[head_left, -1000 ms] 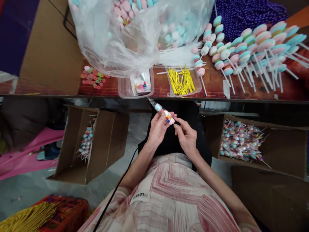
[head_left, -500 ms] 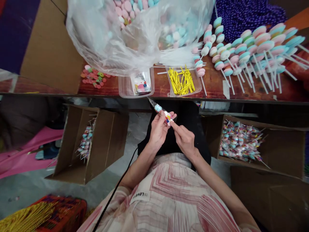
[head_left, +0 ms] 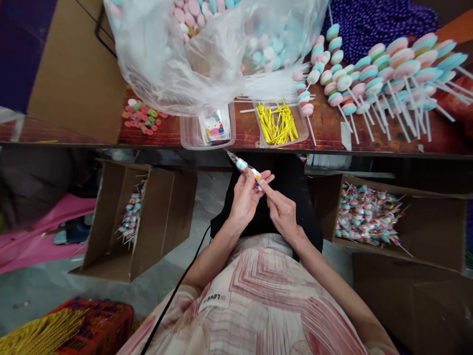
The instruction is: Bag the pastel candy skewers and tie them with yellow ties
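Observation:
Over my lap, a marshmallow stick (head_left: 242, 164) in a clear printed bag slants up to the left, its pale blue end toward the table. My left hand (head_left: 244, 199) is closed around the middle of it, thumb on top, with the other fingertips showing beyond. At the bag's lower end is my right hand (head_left: 284, 209), its index finger reaching forward onto the bag and its other fingers curled. Whether the right thumb pinches the stick's end is hidden. Ahead on the table are a clear tub of printed bags (head_left: 216, 130) and a tub of gold twist ties (head_left: 277, 123).
A big plastic bag of marshmallows (head_left: 218, 64) covers the table's middle. Skewered marshmallows (head_left: 388, 74) lie at right, ring gummies (head_left: 146, 117) at left. Cardboard boxes with wrapped sticks stand below, one left (head_left: 158, 217), one right (head_left: 432, 227). A black cable (head_left: 181, 283) runs along my left side.
My right index finger has shifted slightly up and left along the bag's lower end. My left fingers have spread a little, and the marshmallow stick stays in the left hand.

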Motion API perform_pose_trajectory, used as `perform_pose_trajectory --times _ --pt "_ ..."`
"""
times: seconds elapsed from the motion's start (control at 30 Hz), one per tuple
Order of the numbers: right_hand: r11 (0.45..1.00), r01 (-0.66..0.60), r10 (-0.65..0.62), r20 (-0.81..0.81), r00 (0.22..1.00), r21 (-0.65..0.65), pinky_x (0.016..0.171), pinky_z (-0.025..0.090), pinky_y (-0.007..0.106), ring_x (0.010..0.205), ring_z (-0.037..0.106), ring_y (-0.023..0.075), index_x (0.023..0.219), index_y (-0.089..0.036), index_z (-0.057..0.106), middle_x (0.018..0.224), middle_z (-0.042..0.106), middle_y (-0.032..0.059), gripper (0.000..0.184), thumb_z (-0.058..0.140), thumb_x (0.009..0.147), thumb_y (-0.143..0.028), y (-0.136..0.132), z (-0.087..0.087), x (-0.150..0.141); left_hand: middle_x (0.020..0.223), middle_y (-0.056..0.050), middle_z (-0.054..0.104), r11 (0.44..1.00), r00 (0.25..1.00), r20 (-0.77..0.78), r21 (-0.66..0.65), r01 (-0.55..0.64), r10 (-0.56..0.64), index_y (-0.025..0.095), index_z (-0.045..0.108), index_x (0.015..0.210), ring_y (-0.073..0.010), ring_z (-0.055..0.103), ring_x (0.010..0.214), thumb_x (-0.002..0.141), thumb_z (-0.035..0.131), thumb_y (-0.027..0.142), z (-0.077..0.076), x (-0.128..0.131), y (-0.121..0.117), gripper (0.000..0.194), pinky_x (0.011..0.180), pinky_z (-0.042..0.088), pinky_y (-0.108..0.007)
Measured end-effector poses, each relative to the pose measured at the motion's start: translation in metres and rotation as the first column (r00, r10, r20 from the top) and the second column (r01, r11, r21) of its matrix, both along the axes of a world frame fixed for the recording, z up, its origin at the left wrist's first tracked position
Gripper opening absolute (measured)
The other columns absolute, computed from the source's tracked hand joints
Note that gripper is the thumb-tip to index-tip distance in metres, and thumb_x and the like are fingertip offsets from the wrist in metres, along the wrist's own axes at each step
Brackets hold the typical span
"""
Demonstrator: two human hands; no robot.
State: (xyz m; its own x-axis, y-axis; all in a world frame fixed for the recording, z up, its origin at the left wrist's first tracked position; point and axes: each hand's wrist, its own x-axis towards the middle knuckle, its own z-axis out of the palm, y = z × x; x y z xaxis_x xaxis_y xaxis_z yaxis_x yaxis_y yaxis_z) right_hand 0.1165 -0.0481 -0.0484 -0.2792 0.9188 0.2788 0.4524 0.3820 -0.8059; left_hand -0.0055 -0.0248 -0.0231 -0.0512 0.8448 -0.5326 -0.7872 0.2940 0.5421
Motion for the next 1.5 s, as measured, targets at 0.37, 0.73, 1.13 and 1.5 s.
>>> perform_pose_trajectory --times 0.37,0.73,1.13,1.5 --pt "0.983 0.051 -0.07 -0.109 0.992 -0.175 0.065 0.054 0.026 0.064 0.062 0.0118 0.138 -0.024 0.06 0.099 0.074 0.0056 0.043 0.043 0.099 -0.022 -0.003 0.002 -0.012 0.094 -0.005 0.076 0.995 0.996 -0.085 0.092 -0.032 0.04 0.021 0.057 0.099 -0.0248 0.072 0.108 0.083 0.075 0.042 -0.006 0.001 -0.003 0.032 0.099 0.051 -0.04" --pt "0.86 -0.052 -0.21 -0.444 0.871 -0.508 0.047 0.037 0.022 0.052 0.045 0.0065 0.121 -0.025 0.071 0.078 0.062 -0.0011 0.031 0.059 0.093 -0.03 -0.001 0.009 -0.017 0.091 -0.002 0.076 0.988 0.992 -0.095 0.136 -0.072 0.085 0.022 0.052 0.097 -0.0213 0.075 0.097 0.081 0.076 0.044 -0.007 0.002 -0.001 0.036 0.091 0.052 -0.033" --pt "0.902 0.125 -0.281 -0.343 0.896 -0.414 0.049 0.042 0.023 0.05 0.047 0.0079 0.115 -0.023 0.072 0.068 0.059 -0.0028 0.027 0.057 0.093 -0.03 -0.009 0.01 -0.026 0.095 -0.003 0.075 0.994 0.991 -0.081 0.045 -0.099 0.103 0.024 0.054 0.1 -0.0235 0.07 0.111 0.09 0.066 0.047 0.001 0.005 0.0 0.028 0.098 0.049 -0.037" --pt "0.985 0.098 -0.129 -0.228 0.965 -0.144 0.071 0.056 0.028 0.078 0.07 0.0142 0.122 -0.022 0.069 0.103 0.075 0.0062 0.03 0.054 0.096 -0.023 -0.009 0.007 -0.022 0.093 -0.005 0.076 0.997 0.995 -0.084 0.058 -0.053 0.058 0.02 0.057 0.096 -0.0237 0.071 0.109 0.091 0.063 0.048 0.004 0.004 -0.001 0.029 0.101 0.047 -0.039"
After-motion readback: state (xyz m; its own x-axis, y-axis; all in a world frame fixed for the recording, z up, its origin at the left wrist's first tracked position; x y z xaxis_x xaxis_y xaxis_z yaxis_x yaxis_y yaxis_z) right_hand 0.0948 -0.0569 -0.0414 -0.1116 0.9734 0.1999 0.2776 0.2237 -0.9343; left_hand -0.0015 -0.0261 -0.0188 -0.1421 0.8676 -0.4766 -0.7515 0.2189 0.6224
